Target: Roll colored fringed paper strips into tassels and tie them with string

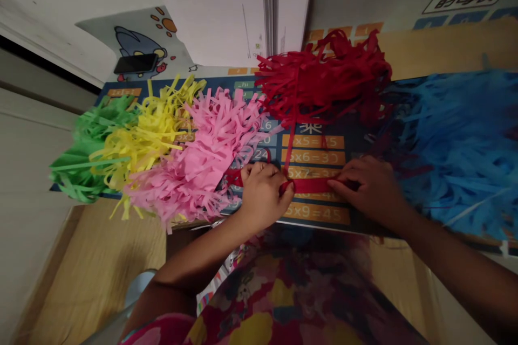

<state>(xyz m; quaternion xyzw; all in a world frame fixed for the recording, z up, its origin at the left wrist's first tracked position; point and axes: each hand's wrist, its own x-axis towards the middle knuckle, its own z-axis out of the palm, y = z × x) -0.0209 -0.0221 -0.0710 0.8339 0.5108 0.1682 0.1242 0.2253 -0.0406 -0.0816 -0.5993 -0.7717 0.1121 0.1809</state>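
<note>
A flat red paper strip [311, 186] stretches between my two hands, low over the dark blue multiplication-table mat [352, 143]. My left hand [265, 191] pinches its left part, and a loose red end shows beyond that hand. At the other end, my right hand [370, 188] grips the strip between thumb and fingers. Behind them lies a heap of red shredded paper [324, 81], with one thin strand trailing down to my left hand. Pink shredded paper [210, 145] lies just left of my left hand; blue shredded paper [465, 140] lies right of my right hand.
Yellow shredded paper [149, 129] and green shredded paper [93, 140] cover the table's left end. A black phone [136, 63] lies at the back left. A white box [238, 11] with a barcode stands against the wall. The table's front edge is close to my body.
</note>
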